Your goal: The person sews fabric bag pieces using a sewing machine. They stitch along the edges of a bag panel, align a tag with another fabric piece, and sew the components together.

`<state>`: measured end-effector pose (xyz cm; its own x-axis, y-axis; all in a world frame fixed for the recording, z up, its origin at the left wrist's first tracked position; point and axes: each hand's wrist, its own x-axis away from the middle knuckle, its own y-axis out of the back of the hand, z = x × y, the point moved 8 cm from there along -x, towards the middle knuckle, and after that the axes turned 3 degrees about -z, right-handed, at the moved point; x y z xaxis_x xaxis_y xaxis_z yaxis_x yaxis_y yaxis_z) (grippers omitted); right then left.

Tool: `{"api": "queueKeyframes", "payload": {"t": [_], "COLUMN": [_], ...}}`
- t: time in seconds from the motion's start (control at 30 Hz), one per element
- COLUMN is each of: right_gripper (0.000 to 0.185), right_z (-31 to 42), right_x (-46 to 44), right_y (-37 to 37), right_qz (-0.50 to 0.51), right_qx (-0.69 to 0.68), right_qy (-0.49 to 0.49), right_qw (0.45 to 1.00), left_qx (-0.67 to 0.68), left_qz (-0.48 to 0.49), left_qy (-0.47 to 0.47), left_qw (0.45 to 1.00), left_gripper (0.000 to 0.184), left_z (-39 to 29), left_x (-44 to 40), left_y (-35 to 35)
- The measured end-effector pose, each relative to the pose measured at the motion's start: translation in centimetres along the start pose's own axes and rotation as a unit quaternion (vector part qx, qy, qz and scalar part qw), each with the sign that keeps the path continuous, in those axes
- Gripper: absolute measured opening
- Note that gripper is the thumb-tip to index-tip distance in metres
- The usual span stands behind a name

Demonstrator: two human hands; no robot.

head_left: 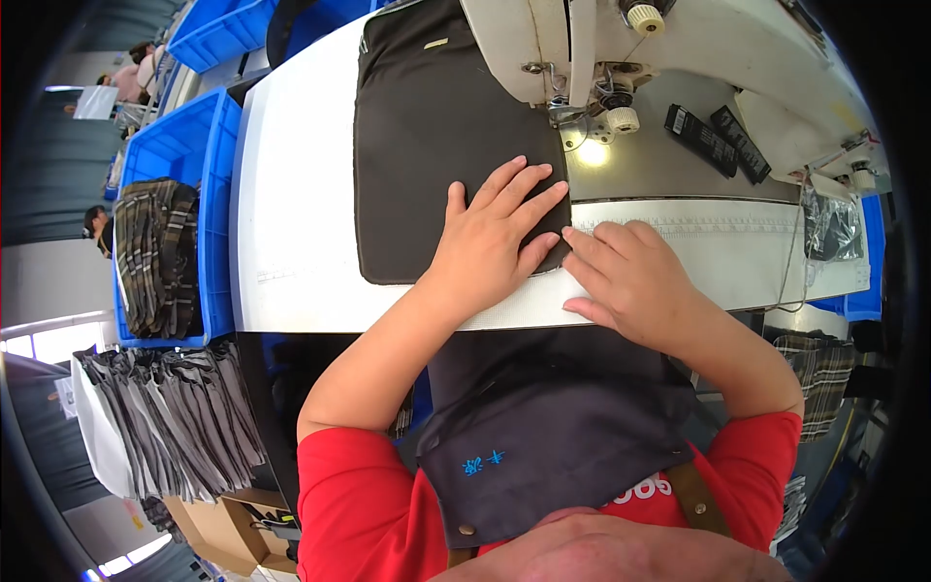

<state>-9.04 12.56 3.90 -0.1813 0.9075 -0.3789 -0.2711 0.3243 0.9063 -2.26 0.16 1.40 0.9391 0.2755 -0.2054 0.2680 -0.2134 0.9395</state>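
A dark fabric panel (pixel 417 175) with rounded corners lies flat on the white sewing table, its far right edge reaching under the head of a sewing machine (pixel 519 44). Spread across the panel's lower right part is my left hand (pixel 495 238), palm down with fingers apart. My right hand (pixel 635 281) rests on the table just right of the panel. Its index fingertip is at the panel's right edge, the thumb stands apart, and no held thing shows. The presser foot (pixel 567 114) is beyond my fingertips, beside the lit metal plate (pixel 621 155).
Two small black packets (pixel 700 141) lie on the machine bed. A printed ruler strip (pixel 718 223) crosses the table. At left stands a blue bin (pixel 221 213) with plaid fabric (pixel 155 257); grey and white pieces (pixel 175 417) hang below it. Other people are in the background.
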Motion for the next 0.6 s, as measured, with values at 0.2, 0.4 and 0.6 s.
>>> {"api": "queueKeyframes", "payload": {"t": [0.2, 0.4, 0.6], "right_gripper": [0.048, 0.049, 0.048], "right_z": [-1.2, -2.7, -4.4], "right_x": [-1.1, -2.1, -3.1], "right_y": [0.0, -0.5, -0.6], "right_qz": [0.001, -0.006, -0.019], "right_qx": [0.033, 0.047, 0.053], "right_qy": [0.011, 0.017, 0.012], "right_qw": [0.999, 0.999, 0.998], "left_qx": [-0.002, -0.012, 0.001], "left_qz": [-0.009, -0.029, -0.045], "left_qy": [-0.011, -0.023, -0.027], "left_qw": [1.000, 0.999, 0.999], "left_gripper": [0.054, 0.053, 0.048], "left_z": [1.3, 2.6, 3.8], "left_x": [-1.6, -3.2, -5.0], "left_y": [-0.1, -0.2, -0.1]}}
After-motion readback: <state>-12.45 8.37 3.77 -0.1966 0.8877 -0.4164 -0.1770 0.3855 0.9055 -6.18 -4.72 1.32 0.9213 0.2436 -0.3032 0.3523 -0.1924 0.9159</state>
